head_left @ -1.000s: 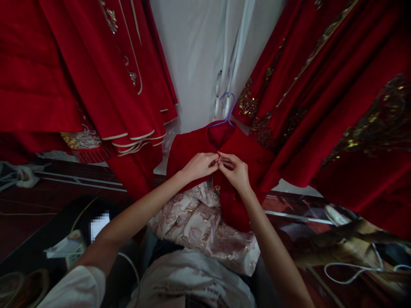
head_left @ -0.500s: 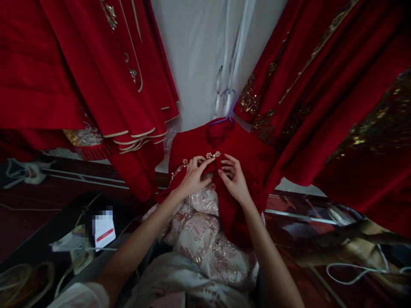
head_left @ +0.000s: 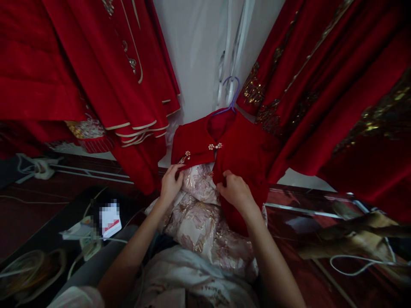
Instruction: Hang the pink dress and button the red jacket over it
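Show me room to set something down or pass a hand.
At the white panel, between the hanging red garments, above the purple hanger. The black surface looks bare along its far edge, crowded around the power strip. The left hand and right hand crowd the red jacket.

- No words, brands or numbers can be read.
- Shirt: small dark print on the front, too blurred to make out.
- White item: red band, partly pixelated, no legible lettering.
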A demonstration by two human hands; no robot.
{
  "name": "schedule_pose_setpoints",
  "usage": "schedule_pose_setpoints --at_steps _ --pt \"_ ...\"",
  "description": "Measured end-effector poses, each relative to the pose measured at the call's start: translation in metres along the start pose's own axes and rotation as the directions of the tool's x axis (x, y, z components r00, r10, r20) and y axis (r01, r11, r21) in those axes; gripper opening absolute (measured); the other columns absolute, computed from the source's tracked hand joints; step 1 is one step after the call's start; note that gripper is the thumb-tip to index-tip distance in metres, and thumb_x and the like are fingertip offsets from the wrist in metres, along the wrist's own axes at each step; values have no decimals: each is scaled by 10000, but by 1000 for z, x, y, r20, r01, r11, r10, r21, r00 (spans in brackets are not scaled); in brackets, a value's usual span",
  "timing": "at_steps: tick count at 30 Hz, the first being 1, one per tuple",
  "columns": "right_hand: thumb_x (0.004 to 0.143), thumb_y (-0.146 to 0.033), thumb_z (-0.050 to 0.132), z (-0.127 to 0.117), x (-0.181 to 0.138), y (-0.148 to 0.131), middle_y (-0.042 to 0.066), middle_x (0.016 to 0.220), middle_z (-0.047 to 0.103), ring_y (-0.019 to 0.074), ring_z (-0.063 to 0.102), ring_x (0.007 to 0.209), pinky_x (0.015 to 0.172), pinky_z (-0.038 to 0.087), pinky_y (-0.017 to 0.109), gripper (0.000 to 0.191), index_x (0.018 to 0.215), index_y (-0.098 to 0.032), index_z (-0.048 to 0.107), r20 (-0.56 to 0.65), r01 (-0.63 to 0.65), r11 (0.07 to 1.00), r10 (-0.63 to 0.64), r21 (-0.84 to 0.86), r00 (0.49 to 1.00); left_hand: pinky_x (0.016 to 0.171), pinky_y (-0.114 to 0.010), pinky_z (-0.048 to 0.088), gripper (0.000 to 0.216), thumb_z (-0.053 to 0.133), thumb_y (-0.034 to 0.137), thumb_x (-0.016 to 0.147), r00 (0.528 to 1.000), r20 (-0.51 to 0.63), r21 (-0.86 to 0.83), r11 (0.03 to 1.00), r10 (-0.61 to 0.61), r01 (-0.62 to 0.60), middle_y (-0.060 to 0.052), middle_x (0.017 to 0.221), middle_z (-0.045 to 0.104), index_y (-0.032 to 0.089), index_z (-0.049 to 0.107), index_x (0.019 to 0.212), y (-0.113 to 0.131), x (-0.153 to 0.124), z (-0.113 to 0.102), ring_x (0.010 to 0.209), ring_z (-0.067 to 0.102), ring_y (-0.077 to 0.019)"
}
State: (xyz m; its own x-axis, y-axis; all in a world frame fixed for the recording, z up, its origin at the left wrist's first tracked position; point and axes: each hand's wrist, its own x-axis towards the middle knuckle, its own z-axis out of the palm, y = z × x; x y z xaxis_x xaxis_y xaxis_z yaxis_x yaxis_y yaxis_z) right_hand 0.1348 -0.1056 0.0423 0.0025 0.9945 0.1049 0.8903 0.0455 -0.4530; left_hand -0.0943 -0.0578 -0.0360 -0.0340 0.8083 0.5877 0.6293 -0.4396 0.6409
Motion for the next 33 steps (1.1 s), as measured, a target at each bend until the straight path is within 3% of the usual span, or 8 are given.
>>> schedule_pose_setpoints --at_steps 3,8,13,15,18,21,26,33 --pt "734 -273 515 -5 15 19 -10 620 497 139 467 579 581 323 264 86 713 -208 462 23 74 946 -85 316 996 855 -311 480 176 492 241 906 999 -44 10 1000 25 -24 -45 970 653 201 628 1011 3 8 -16 917 626 -181" --pt "659 -304 514 -17 22 29 -44 643 465 102 397 595 593 337 221 122 669 -206 442 41 19 490 -111 871 993 806 -267 471 131 498 258 919 970 -192 28 989 150 -147 -28 886 621 186 594 971 53 5 -29 858 605 -152" --pt "635 -206 498 -25 16 23 -42 669 470 95 411 634 631 366 204 62 666 -197 445 -10 60 289 -172 955 985 805 -282 482 103 508 242 911 951 190 98 960 242 -264 -28 918 633 211 578 979 85 -24 -2 876 605 -165" --pt "665 -219 499 -23 17 27 -37 689 495 101 450 652 664 397 219 60 711 -199 468 1 79 363 -216 928 976 827 -324 489 139 532 266 895 923 322 187 941 211 -281 -46 962 629 208 584 1010 85 -30 9 914 596 -198" --pt "693 -242 561 -17 13 34 -13 733 538 131 504 664 679 435 270 176 856 -198 513 19 136 692 -211 709 977 883 -377 486 218 525 311 900 914 362 244 928 183 -283 -70 1010 605 205 592 1078 79 -29 16 979 576 -229" --pt "709 -210 609 -15 0 23 55 869 570 178 548 736 701 464 321 377 1073 -175 516 -214 212 904 -139 372 967 879 -354 492 229 441 265 940 921 348 184 951 173 -248 -62 1007 599 227 607 1093 72 -22 14 969 587 -208" --pt "870 -208 493 2 -16 -15 124 1031 583 225 590 928 828 501 374 272 1137 -170 532 -299 386 885 -306 262 904 802 -317 509 263 430 151 913 946 283 91 978 157 -190 -60 1041 585 227 596 1101 66 -11 10 901 609 -184" --pt "866 -223 551 37 7 -20 200 1102 565 311 585 1031 815 510 415 298 1143 -118 518 -236 52 998 -55 -19 970 839 -359 480 208 612 210 811 997 -34 201 977 73 -65 -75 989 558 185 532 1002 47 25 10 901 573 -210"
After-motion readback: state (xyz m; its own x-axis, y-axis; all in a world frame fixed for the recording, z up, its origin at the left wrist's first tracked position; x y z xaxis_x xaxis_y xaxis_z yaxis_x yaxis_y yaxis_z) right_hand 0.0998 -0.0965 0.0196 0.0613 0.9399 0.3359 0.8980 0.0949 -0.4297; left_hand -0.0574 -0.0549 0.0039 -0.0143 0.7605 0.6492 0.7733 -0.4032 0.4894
